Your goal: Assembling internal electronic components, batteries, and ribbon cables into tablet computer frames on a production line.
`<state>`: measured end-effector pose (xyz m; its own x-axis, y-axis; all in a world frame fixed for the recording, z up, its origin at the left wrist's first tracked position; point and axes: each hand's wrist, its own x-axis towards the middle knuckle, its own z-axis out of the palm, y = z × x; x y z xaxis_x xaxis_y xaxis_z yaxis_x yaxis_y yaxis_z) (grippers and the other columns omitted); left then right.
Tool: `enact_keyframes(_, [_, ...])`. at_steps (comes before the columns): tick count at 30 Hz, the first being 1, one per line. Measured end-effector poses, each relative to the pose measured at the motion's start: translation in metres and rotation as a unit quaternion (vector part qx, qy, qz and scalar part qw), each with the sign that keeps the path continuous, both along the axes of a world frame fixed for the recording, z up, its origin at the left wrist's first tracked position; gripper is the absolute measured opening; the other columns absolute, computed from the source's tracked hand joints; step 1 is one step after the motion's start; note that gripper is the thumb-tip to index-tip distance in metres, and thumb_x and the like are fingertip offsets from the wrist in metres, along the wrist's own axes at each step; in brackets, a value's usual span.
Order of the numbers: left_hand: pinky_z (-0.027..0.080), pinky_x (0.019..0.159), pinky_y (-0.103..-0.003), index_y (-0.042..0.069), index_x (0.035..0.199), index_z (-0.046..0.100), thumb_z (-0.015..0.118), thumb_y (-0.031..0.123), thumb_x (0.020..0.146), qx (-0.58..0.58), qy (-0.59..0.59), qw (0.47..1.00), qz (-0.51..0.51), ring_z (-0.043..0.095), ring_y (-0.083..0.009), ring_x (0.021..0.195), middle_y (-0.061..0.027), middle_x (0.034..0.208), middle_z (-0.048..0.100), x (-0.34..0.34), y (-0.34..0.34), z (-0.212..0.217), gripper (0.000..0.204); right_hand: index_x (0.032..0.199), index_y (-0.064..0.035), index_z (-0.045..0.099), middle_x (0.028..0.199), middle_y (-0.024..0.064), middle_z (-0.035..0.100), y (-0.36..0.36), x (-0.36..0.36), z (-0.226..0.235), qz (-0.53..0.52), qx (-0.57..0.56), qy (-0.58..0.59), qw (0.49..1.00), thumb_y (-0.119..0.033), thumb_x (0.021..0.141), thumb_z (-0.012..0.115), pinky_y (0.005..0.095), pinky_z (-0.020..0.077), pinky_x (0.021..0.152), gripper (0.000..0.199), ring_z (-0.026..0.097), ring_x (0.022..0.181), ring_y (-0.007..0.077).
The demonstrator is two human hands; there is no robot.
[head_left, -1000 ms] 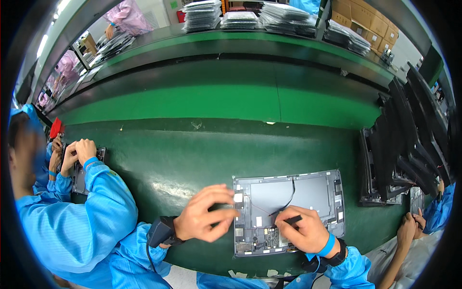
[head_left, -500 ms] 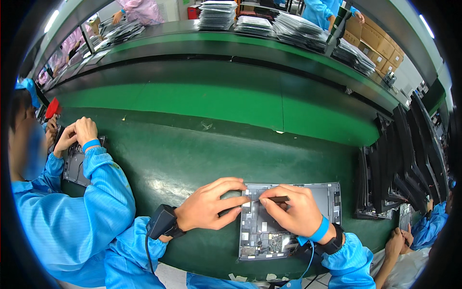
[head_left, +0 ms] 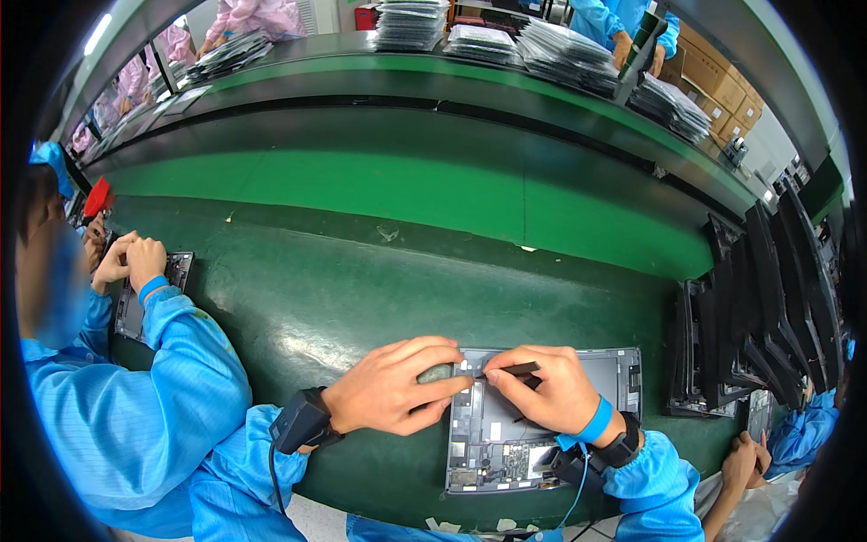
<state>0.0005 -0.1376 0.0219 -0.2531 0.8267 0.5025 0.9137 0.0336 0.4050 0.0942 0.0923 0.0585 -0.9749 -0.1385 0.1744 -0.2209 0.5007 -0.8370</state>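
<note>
An open laptop base [head_left: 495,425] lies on the green bench in front of me, with a circuit board [head_left: 510,462] showing near its front edge. My right hand [head_left: 553,390] is over its upper middle, fingers pinched round a slim black stick-like tool [head_left: 521,369]; its exact kind is unclear. The tip end of the tool is by the base's upper left part, close to my left fingertips. My left hand [head_left: 390,388] reaches in from the left with fingers stretched and apart, the index fingertip on the base's left edge. Nothing shows in its grip.
At right, black laptop parts [head_left: 759,307] stand in a leaning stack, with another person's hands [head_left: 742,459] below. A co-worker in blue [head_left: 135,379] handles another laptop base [head_left: 132,312] at left. Stacks of thin panels [head_left: 569,59] line the raised shelf [head_left: 343,70] at the back.
Both my hands stay at the base's upper left, with only small shifts of the fingers and tool. The co-worker's hands at left have moved slightly down and left.
</note>
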Motion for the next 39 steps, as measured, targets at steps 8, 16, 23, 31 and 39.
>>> enact_keyframes(8, [0.058, 0.080, -0.037, 0.016, 0.107, 0.070, 0.071, 0.013, 0.070, -0.011, 0.085, 0.996, -0.015, 0.063, -0.0272, 0.107, -0.0081, 0.112, 0.061, -0.009, 0.007, 0.002, 0.038, 0.097, 0.0012, 0.071, 0.083, 0.0117, 0.073, 0.003, 0.000, 0.002, -0.005, -0.028, -0.039, 0.999, -0.006, 0.090, 0.069, 0.0283, 0.0574, 0.060, 0.011, 0.072, 0.068, 0.0175])
enact_keyframes(16, [0.058, 0.064, -0.034, 0.015, 0.107, 0.067, 0.072, 0.016, 0.074, -0.044, 0.046, 0.997, -0.033, 0.061, -0.0238, 0.107, -0.0063, 0.112, 0.059, -0.014, 0.012, 0.007, 0.033, 0.098, 0.0003, 0.071, 0.085, 0.0141, 0.072, 0.002, -0.003, 0.004, 0.032, -0.003, 0.004, 0.999, -0.006, 0.090, 0.069, 0.0308, 0.0589, 0.064, 0.010, 0.073, 0.072, 0.0234])
enact_keyframes(23, [0.057, 0.059, -0.035, 0.017, 0.103, 0.071, 0.068, 0.007, 0.069, -0.002, 0.014, 0.999, -0.030, 0.063, -0.0253, 0.102, -0.0057, 0.109, 0.061, -0.017, 0.017, -0.002, 0.035, 0.097, 0.0003, 0.073, 0.086, 0.0122, 0.073, 0.006, -0.003, -0.001, 0.035, 0.021, 0.025, 0.999, -0.003, 0.089, 0.070, 0.0293, 0.0560, 0.063, 0.010, 0.071, 0.071, 0.0193])
enact_keyframes(31, [0.056, 0.056, -0.034, 0.018, 0.102, 0.071, 0.066, 0.005, 0.069, -0.026, 0.018, 0.999, -0.033, 0.063, -0.0243, 0.104, -0.0054, 0.114, 0.061, -0.017, 0.012, 0.006, 0.036, 0.099, -0.0006, 0.072, 0.083, 0.0126, 0.072, 0.005, -0.004, -0.007, 0.029, -0.038, 0.016, 0.999, -0.005, 0.088, 0.070, 0.0302, 0.0568, 0.059, 0.012, 0.071, 0.068, 0.0211])
enact_keyframes(39, [0.055, 0.056, -0.033, 0.018, 0.100, 0.075, 0.067, 0.003, 0.063, -0.019, 0.020, 0.999, -0.035, 0.065, -0.0276, 0.101, -0.0073, 0.113, 0.064, -0.018, 0.017, 0.002, 0.040, 0.098, -0.0025, 0.071, 0.082, 0.0126, 0.070, 0.010, -0.002, -0.010, 0.037, -0.007, 0.053, 0.998, -0.004, 0.085, 0.070, 0.0334, 0.0550, 0.057, 0.013, 0.069, 0.063, 0.0256])
